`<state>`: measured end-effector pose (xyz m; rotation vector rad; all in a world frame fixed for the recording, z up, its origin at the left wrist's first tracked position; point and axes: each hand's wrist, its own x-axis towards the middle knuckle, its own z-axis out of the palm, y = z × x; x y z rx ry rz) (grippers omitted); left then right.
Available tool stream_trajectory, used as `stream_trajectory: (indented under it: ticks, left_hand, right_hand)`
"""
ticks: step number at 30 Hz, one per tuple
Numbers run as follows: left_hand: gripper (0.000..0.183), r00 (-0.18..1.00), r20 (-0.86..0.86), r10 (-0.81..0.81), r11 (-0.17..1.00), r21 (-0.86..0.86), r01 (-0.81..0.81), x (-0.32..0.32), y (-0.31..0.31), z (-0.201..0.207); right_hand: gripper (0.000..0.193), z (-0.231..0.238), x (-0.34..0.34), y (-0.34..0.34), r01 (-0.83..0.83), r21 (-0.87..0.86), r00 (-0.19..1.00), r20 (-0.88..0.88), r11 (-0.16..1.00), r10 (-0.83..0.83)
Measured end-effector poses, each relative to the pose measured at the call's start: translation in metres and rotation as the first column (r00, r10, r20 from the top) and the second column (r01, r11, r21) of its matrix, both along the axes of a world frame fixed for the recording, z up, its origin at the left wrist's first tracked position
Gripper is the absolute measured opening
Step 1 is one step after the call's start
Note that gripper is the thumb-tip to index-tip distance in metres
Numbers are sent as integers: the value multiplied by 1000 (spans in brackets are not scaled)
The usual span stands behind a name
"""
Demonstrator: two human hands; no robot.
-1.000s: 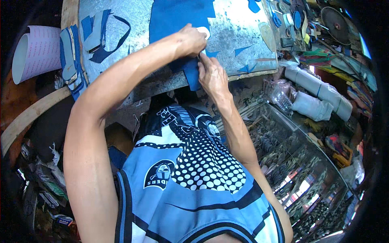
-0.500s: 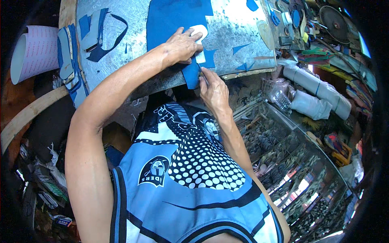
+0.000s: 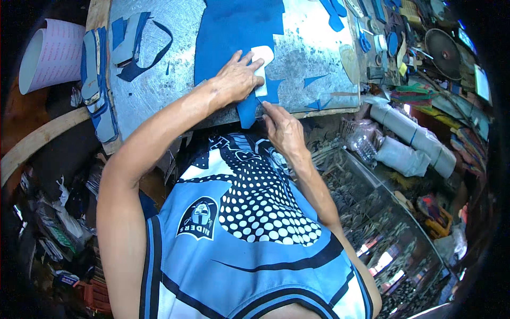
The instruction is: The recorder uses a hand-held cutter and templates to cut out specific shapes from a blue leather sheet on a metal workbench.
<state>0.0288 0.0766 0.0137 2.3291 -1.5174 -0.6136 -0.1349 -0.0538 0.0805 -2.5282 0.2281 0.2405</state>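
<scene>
On the metal-topped table lies a blue sheet (image 3: 228,32) with ragged cut edges. A white template (image 3: 262,54), wide at the far end and narrow toward me, rests on it. My left hand (image 3: 239,77) lies across the sheet, its spread fingertips pressing the template down. In my right hand (image 3: 285,127), at the table's near edge, a thin knife (image 3: 258,99) is pinched, its tip on the blue material by the template's near end. The grip hides most of the knife. A tongue of blue material (image 3: 246,114) hangs over the edge below.
Blue scraps (image 3: 315,80) lie on the table's right; a curved strap-shaped piece (image 3: 159,53) lies left. Stacked cut pieces (image 3: 96,74) stand by the left edge, near a rolled sheet (image 3: 52,56). Scissors (image 3: 364,41) lie far right. Plastic-wrapped rolls (image 3: 411,133) sit right of the table.
The whole view has shifted, with the table lower in the picture. The knife tip sits slightly farther left at the template's near end. My left hand stays pressed on the template.
</scene>
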Motion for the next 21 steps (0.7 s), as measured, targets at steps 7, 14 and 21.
stream_trajectory:
  ticks: [7, 14, 21]
  left_hand:
    - [35, 981, -87, 175, 980, -80, -182, -25, 32, 37]
    - [26, 949, -103, 297, 953, -28, -302, -40, 19, 32]
    - [23, 938, -102, 330, 944, 11, -331, -36, 21, 39]
  right_hand:
    - [36, 17, 48, -35, -488, -154, 872, -40, 859, 488]
    - [39, 9, 73, -66, -646, -96, 763, -61, 757, 643]
    - [32, 24, 84, -104, -673, -23, 733, -156, 739, 662]
